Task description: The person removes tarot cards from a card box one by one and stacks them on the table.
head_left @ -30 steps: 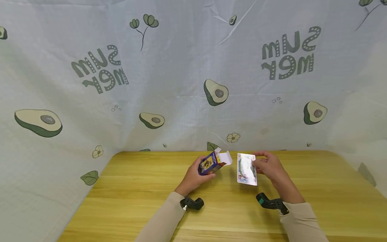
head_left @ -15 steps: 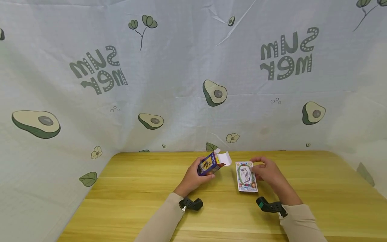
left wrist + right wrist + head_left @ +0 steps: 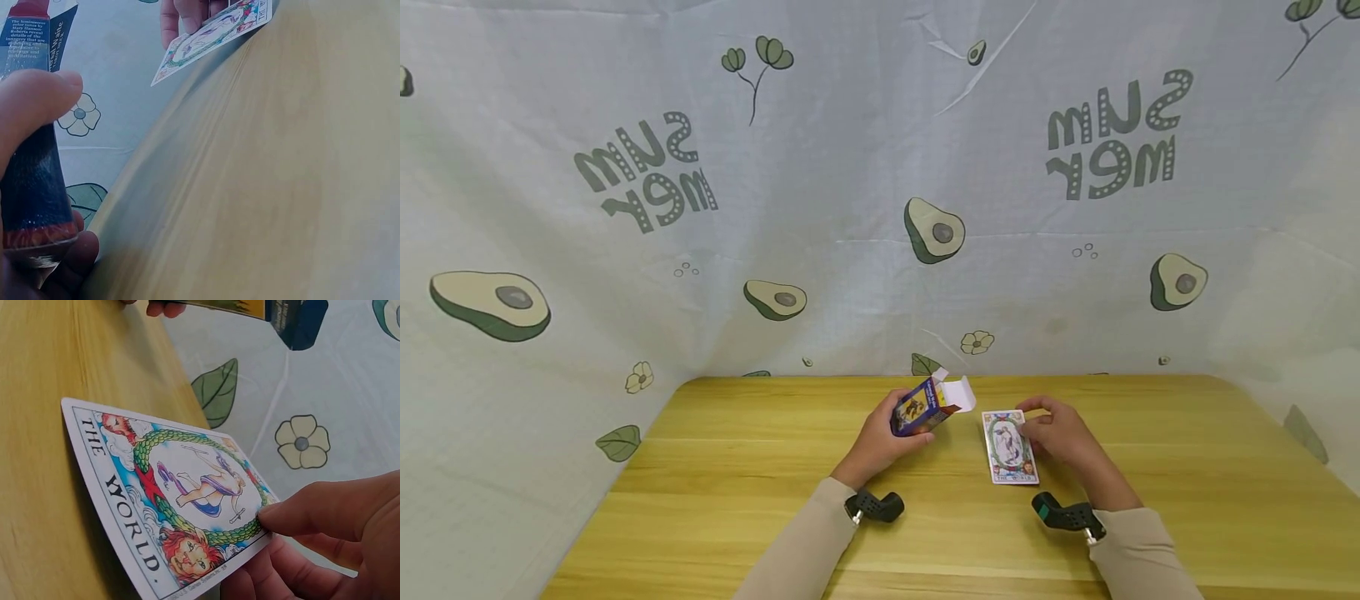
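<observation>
My left hand grips a dark blue card box, held tilted with its white top flap raised. In the left wrist view the thumb lies across the printed side of the box. To the right, my right hand pinches the right edge of a card between thumb and fingers. The right wrist view shows the card face up, lettered "THE WORLD", with the thumb on its face and the other fingers under it. Whether other cards lie beneath it, I cannot tell.
A wooden table lies under both hands. Behind it hangs a pale cloth printed with avocados, flowers and lettering. Each wrist wears a black strap with a small device, the left one and the right one.
The right hand has brought the card down and slightly nearer, toward the table. Its bright glare is gone, so the picture shows. The left hand and the box have barely moved.
</observation>
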Action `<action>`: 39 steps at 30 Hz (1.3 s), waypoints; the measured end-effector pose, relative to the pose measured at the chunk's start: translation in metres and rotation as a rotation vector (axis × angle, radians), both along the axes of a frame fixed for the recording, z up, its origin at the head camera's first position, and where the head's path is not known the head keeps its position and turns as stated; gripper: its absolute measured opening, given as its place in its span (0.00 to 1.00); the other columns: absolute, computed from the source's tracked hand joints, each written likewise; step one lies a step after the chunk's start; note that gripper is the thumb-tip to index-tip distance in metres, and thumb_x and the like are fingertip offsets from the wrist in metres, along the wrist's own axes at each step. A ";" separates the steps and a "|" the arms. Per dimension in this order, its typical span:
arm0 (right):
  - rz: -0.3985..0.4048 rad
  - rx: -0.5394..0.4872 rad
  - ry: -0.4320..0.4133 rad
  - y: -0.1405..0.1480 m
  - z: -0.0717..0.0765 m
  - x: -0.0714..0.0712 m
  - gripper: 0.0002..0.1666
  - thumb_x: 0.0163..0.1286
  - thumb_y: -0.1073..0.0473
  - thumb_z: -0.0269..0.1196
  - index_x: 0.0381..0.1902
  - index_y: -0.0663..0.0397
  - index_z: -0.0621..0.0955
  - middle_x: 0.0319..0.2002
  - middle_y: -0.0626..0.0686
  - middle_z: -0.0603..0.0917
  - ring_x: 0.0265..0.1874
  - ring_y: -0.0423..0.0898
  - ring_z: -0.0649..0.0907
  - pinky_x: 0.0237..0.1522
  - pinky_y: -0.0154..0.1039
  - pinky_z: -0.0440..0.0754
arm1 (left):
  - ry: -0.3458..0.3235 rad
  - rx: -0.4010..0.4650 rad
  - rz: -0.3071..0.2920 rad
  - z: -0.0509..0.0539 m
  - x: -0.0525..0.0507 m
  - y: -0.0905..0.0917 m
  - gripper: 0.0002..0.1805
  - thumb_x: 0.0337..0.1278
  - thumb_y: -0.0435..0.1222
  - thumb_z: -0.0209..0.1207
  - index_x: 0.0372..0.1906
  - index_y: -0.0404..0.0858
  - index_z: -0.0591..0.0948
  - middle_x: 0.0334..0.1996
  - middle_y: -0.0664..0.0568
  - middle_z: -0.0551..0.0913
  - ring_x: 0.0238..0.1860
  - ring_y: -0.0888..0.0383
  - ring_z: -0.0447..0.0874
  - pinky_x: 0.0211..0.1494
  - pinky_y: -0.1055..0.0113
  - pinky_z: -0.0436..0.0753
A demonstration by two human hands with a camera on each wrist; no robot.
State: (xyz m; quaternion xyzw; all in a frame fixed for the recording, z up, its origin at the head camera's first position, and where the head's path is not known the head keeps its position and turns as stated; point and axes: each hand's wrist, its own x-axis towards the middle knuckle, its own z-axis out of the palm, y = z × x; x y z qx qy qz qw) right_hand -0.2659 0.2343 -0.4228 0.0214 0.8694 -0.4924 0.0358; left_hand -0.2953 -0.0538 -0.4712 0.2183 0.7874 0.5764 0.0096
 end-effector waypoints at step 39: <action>-0.014 0.245 0.042 -0.001 -0.009 -0.001 0.18 0.62 0.65 0.62 0.49 0.66 0.75 0.36 0.61 0.79 0.34 0.52 0.75 0.32 0.39 0.71 | -0.002 -0.022 0.001 0.002 0.003 0.002 0.37 0.51 0.46 0.70 0.66 0.51 0.67 0.53 0.55 0.74 0.50 0.58 0.73 0.51 0.65 0.76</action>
